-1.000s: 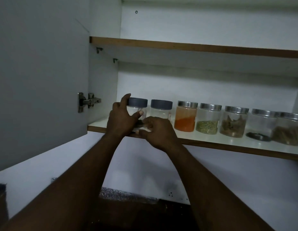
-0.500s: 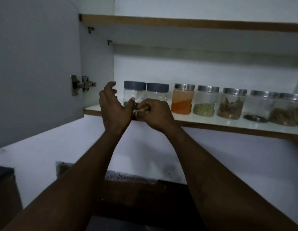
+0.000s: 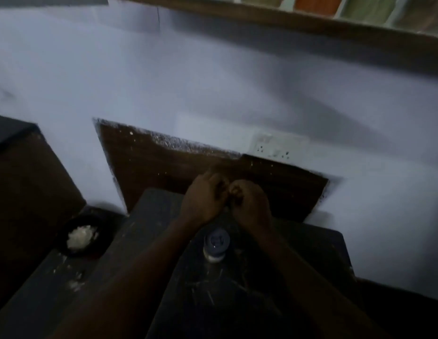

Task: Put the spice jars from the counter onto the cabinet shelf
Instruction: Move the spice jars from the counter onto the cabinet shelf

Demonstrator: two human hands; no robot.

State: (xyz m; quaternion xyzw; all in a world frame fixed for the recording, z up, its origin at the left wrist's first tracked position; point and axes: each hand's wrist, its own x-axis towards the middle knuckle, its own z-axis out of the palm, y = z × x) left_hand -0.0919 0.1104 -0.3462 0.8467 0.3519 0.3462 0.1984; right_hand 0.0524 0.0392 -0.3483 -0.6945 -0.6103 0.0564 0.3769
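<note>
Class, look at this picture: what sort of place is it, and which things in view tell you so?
Most likely a home kitchen, dimly lit. A dark counter holds a jar with a grey lid, a wall shelf above carries jars of spices, and a dark bowl of white stuff sits at the left.

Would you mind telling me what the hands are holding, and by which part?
It cannot be told: left hand and right hand are curled together; the jar stands untouched.

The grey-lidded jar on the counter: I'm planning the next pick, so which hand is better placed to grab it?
Neither clearly. The jar stands between both wrists, just below the left hand and right hand, which are curled together. The right looks marginally nearer, but it is close.
</note>
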